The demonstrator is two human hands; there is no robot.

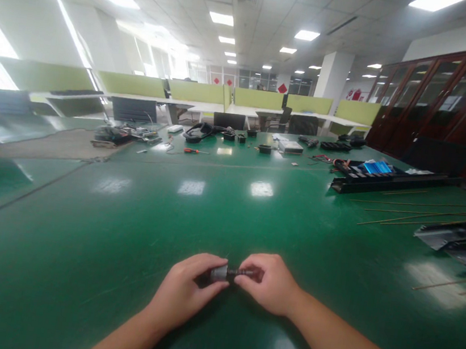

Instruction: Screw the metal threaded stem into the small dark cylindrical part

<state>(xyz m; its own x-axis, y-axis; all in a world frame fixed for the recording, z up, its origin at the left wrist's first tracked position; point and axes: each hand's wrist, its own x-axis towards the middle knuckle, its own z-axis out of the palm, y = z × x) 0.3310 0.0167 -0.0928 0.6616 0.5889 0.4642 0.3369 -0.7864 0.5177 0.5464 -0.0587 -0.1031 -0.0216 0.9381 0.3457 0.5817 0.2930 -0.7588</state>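
My left hand [184,288] is closed around a small grey cylindrical part [219,272], with thumb and fingers on either side of it. A thin dark ribbed shaft [232,272] runs from the cylinder's right end toward my right hand [273,287]. That hand pinches the shaft between thumb and fingers, which hide part of its length. Cylinder and shaft lie in one line, level, low over the green tabletop [158,222]. Whether they are one piece or two is too small to tell.
Far across the table lie an orange-handled screwdriver [193,151], a black headset-like item [199,132] and a white box [290,146]. To the right are a long black tray [369,182], thin brass-coloured rods [400,211] and black metal channels [464,245]. Electronic parts [124,133] are heaped at the left.
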